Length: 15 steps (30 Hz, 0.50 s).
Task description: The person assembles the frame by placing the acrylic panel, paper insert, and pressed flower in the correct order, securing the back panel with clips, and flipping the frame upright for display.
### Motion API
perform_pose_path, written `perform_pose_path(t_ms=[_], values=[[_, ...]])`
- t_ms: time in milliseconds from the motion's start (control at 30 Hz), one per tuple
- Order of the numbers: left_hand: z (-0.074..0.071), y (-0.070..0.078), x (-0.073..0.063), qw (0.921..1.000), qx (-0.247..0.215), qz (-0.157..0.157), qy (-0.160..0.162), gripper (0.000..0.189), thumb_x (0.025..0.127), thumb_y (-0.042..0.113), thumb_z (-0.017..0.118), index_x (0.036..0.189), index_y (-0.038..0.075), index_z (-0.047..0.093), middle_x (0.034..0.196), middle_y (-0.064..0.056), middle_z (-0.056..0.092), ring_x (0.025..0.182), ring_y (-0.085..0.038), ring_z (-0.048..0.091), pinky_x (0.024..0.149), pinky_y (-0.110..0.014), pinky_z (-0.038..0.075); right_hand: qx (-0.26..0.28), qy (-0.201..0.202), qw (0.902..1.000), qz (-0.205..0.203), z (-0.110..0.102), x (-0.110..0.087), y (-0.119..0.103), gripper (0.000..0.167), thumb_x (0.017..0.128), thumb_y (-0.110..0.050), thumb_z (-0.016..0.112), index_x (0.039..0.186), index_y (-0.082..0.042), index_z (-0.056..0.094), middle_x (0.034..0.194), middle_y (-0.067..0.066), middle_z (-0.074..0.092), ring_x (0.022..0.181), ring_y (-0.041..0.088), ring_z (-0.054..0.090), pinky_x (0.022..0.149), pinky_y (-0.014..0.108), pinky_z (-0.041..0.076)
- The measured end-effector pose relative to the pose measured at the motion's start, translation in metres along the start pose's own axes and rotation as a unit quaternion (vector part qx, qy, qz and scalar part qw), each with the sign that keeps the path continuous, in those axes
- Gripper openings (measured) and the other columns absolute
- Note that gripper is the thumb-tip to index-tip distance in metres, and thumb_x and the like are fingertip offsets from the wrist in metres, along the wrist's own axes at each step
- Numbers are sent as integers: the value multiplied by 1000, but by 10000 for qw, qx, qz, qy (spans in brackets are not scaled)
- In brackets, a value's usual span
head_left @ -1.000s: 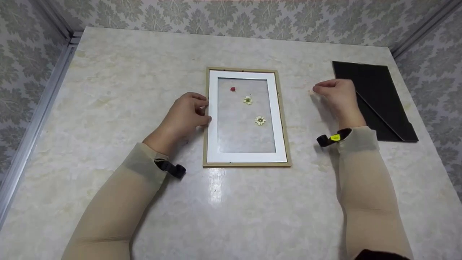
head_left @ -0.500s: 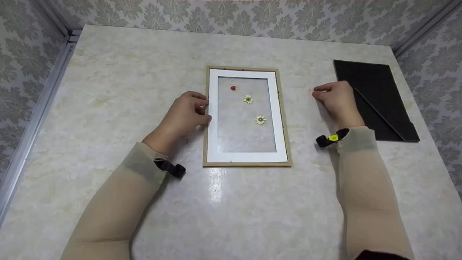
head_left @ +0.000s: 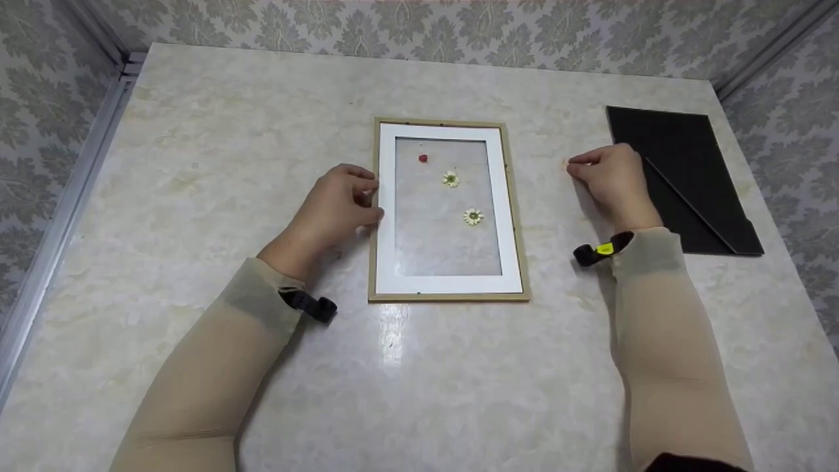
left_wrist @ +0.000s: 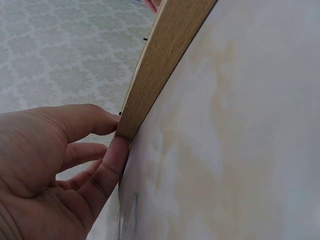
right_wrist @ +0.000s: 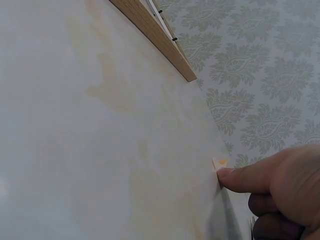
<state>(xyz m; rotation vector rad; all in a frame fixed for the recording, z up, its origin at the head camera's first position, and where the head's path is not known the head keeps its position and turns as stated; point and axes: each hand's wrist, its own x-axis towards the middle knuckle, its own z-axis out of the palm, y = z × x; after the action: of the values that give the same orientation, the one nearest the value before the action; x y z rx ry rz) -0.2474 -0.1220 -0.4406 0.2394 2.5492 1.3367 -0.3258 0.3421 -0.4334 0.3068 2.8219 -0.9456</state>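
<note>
A light-wood picture frame (head_left: 373,255) with a white mat (head_left: 446,284) and a clear pane lies on the table. On the pane are a small red flower (head_left: 423,158) and two white daisies, one upper (head_left: 450,179) and one lower (head_left: 473,217). My left hand (head_left: 334,206) grips the frame's left side, thumb and finger at its edge. To the frame's right, my right hand (head_left: 616,180) pinches a small pale slip (right_wrist: 220,162) with an orange spot, between thumb and forefinger, close over the table. Its rest is hidden behind the fingertips.
A black backing board (head_left: 675,141) with a folded stand flap (head_left: 682,216) lies at the right, partly under the right hand in this view. Small dark tabs (right_wrist: 174,39) line the frame's inner edge. Patterned wallpaper (head_left: 406,33) rises behind the marbled table (head_left: 196,164).
Both hands keep nearly the same places. The pale slip at the right fingertips shifts its angle slightly. The frame and flowers stay put, and the head view tilts a little.
</note>
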Motion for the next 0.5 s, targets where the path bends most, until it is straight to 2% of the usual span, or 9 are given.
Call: perform_pose_path(t_ms=[200,367,500], values=[[0,-1,0,10000,24,-2,13,56,100,8,79,153,-5,66,163,-16,55,125,-29,69,105,-40,58,-73,39,10000,-36,1,1,0,36,111,-36,73,137,-13,83,147,16,76,139,32,68,107,42,57],[1,-1,0,10000,59,13,20,56,100,7,78,153,-5,66,163,-17,55,127,-29,69,107,-41,58,-130,130,9997,-128,2,-1,0,34,111,-35,74,136,-13,84,145,16,77,134,29,69,95,32,55],[1,-1,1,9999,87,32,40,55,99,6,78,152,-6,67,163,-17,56,127,-29,70,106,-41,59,-56,184,9996,-191,2,-2,0,34,110,-35,75,134,-13,85,144,15,78,134,28,70,91,26,54]])
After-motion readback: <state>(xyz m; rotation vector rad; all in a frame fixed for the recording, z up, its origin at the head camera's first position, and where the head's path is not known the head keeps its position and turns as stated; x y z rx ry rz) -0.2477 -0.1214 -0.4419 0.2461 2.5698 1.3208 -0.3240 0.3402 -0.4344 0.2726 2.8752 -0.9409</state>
